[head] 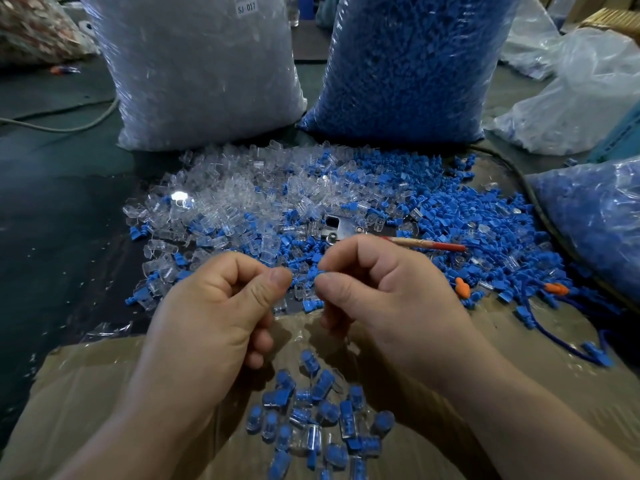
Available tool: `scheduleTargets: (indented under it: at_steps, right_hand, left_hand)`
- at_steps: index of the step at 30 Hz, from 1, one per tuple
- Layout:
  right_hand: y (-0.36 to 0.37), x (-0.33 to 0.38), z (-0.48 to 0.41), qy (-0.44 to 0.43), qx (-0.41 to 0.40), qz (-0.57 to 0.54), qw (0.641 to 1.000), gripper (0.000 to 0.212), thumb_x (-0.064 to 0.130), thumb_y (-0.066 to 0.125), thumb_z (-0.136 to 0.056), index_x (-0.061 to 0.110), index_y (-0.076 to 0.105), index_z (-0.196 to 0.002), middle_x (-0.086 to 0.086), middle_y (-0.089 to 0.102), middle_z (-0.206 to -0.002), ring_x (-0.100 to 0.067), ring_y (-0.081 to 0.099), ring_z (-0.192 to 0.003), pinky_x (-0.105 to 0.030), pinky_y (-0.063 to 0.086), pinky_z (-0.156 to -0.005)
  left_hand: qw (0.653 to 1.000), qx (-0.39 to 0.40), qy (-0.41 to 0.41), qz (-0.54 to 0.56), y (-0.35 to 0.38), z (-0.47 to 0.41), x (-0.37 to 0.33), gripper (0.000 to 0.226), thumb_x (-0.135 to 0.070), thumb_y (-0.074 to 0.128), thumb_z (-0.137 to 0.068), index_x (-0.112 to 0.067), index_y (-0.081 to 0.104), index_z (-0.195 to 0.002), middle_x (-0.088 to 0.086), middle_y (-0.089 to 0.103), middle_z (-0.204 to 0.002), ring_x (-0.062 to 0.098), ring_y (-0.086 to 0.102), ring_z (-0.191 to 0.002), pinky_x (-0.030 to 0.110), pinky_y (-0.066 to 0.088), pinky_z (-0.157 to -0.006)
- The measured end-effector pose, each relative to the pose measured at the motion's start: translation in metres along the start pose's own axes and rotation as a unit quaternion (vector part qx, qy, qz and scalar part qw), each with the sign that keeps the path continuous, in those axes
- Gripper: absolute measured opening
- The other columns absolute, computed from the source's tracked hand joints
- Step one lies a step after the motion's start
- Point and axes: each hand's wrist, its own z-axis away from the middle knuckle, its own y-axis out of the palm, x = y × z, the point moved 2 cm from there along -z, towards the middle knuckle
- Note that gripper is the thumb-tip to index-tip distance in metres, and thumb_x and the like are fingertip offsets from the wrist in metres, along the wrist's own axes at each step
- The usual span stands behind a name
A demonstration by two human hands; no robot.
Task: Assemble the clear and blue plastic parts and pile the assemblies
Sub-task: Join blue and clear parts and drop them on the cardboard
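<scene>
1. Shows two bare hands meeting at centre above a dark worktop (52,220), with a sheet of cardboard (97,382) laid along the near edge.
2. Pinches, with the right hand (381,299), one small blue part (316,271) between thumb tip and forefinger, grip closed on it, blue end poking left towards the other hand.
3. Curls the left hand (214,313) thumb to forefinger, tips just beside the blue part. Cannot tell of any clear piece inside that grip (hidden by the thumb, or too transparent to make out).
4. Spreads loose stock beyond the hands: clear parts (221,199) far left, blue parts (460,209) far right, mingled in the middle.
5. Stands two full sacks upright at the far side: a clear bag (201,71) on the left, a blue bag (408,71) on the right.
6. Gathers the finished assemblies (311,414) in a small heap on the cardboard, near, below and between the wrists.
7. Handling, as a judgement: probably very light, stiff moulded plastic, smooth and rather slippery, apt to pop out of a loose pinch. Likely sturdy, with some risk of cracking thin clear walls under a hard squeeze.
8. Best taken by fingertips only: blue part by its broad head, ribbed stem left free for pushing in. Clear piece by its side walls, open mouth turned towards the stem.
</scene>
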Motion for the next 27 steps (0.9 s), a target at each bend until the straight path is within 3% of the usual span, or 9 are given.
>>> scheduleTargets:
  at_steps: [2, 6, 10, 14, 18, 21, 23, 25, 27]
  right_hand:
    - [0.002, 0.001, 0.002, -0.034, -0.014, 0.082, 0.996, 0.009, 0.026, 0.069, -0.089, 0.034, 0.064, -0.091, 0.009, 0.070, -0.078, -0.010, 0.068, -0.069, -0.036, 0.060, -0.064]
    - [0.004, 0.001, 0.004, -0.090, -0.029, 0.137, 0.986, 0.007, 0.028, 0.066, -0.090, 0.034, 0.063, -0.092, 0.012, 0.067, -0.081, -0.010, 0.065, -0.073, -0.033, 0.056, -0.061]
    - [0.005, 0.002, 0.002, -0.140, -0.036, 0.208, 0.967, 0.003, 0.028, 0.062, -0.092, 0.031, 0.061, -0.093, 0.015, 0.063, -0.085, -0.008, 0.062, -0.082, -0.030, 0.052, -0.066]
    - [0.008, 0.006, 0.003, -0.172, -0.019, 0.244, 0.954, 0.007, 0.031, 0.056, -0.092, 0.029, 0.062, -0.094, 0.018, 0.061, -0.088, -0.003, 0.060, -0.088, -0.024, 0.049, -0.072]
    - [0.008, 0.007, 0.003, -0.184, -0.016, 0.282, 0.942, 0.015, 0.033, 0.053, -0.092, 0.025, 0.064, -0.097, 0.015, 0.058, -0.093, -0.006, 0.058, -0.086, -0.030, 0.050, -0.071]
    - [0.008, 0.006, 0.003, -0.186, -0.001, 0.299, 0.936, 0.019, 0.032, 0.052, -0.093, 0.022, 0.065, -0.102, 0.010, 0.057, -0.098, -0.009, 0.056, -0.090, -0.035, 0.051, -0.073]
    - [0.007, 0.006, 0.003, -0.188, 0.016, 0.339, 0.922, 0.023, 0.033, 0.050, -0.092, 0.025, 0.062, -0.110, 0.009, 0.057, -0.107, -0.010, 0.052, -0.102, -0.033, 0.050, -0.081]
    - [-0.001, 0.002, -0.001, -0.162, -0.013, 0.427, 0.890, 0.038, 0.041, 0.048, -0.089, 0.035, 0.051, -0.126, 0.013, 0.052, -0.125, -0.009, 0.043, -0.120, -0.031, 0.043, -0.098]
    - [-0.017, -0.004, -0.009, -0.071, -0.057, 0.500, 0.861, 0.059, 0.050, 0.048, -0.086, 0.040, 0.028, -0.141, 0.012, 0.036, -0.148, -0.014, 0.026, -0.140, -0.044, 0.027, -0.116]
  left_hand:
    - [1.000, 0.014, -0.001, -0.002, 0.003, 0.002, -0.001, 0.035, -0.059, 0.069, -0.063, -0.033, 0.073, -0.086, 0.002, 0.067, -0.059, 0.016, 0.062, -0.047, 0.024, 0.049, -0.045]
    - [0.998, 0.055, 0.001, 0.007, 0.007, 0.004, 0.000, 0.027, -0.047, 0.064, -0.069, -0.037, 0.074, -0.093, 0.008, 0.073, -0.071, 0.024, 0.072, -0.059, 0.031, 0.058, -0.055]
    - [0.998, 0.053, 0.012, 0.021, 0.011, 0.004, -0.002, 0.023, -0.040, 0.065, -0.069, -0.037, 0.074, -0.090, 0.007, 0.074, -0.072, 0.019, 0.073, -0.061, 0.023, 0.055, -0.051]
    - [0.998, 0.047, 0.019, 0.037, 0.010, 0.005, -0.006, 0.024, -0.041, 0.067, -0.066, -0.035, 0.074, -0.088, 0.009, 0.073, -0.070, 0.020, 0.072, -0.060, 0.024, 0.055, -0.050]
    - [0.996, 0.070, 0.009, 0.053, 0.010, 0.007, -0.005, 0.026, -0.039, 0.068, -0.068, -0.029, 0.075, -0.091, 0.011, 0.072, -0.072, 0.021, 0.069, -0.058, 0.024, 0.053, -0.050]
    - [0.995, 0.081, -0.009, 0.064, 0.009, 0.004, -0.001, 0.012, -0.018, 0.072, -0.079, -0.026, 0.075, -0.087, 0.011, 0.072, -0.071, 0.020, 0.067, -0.056, 0.024, 0.052, -0.050]
    - [0.997, 0.064, -0.001, 0.035, 0.007, 0.002, 0.002, 0.022, -0.006, 0.069, -0.087, -0.028, 0.074, -0.085, 0.011, 0.070, -0.069, 0.020, 0.067, -0.054, 0.026, 0.053, -0.050]
    - [0.999, 0.036, 0.008, 0.020, 0.005, 0.001, 0.002, 0.027, -0.005, 0.068, -0.088, -0.031, 0.073, -0.084, 0.009, 0.071, -0.067, 0.020, 0.067, -0.053, 0.024, 0.053, -0.049]
    - [1.000, 0.015, 0.010, 0.016, 0.002, -0.001, 0.003, 0.033, -0.002, 0.066, -0.089, -0.033, 0.072, -0.083, 0.008, 0.071, -0.067, 0.018, 0.067, -0.051, 0.021, 0.051, -0.045]
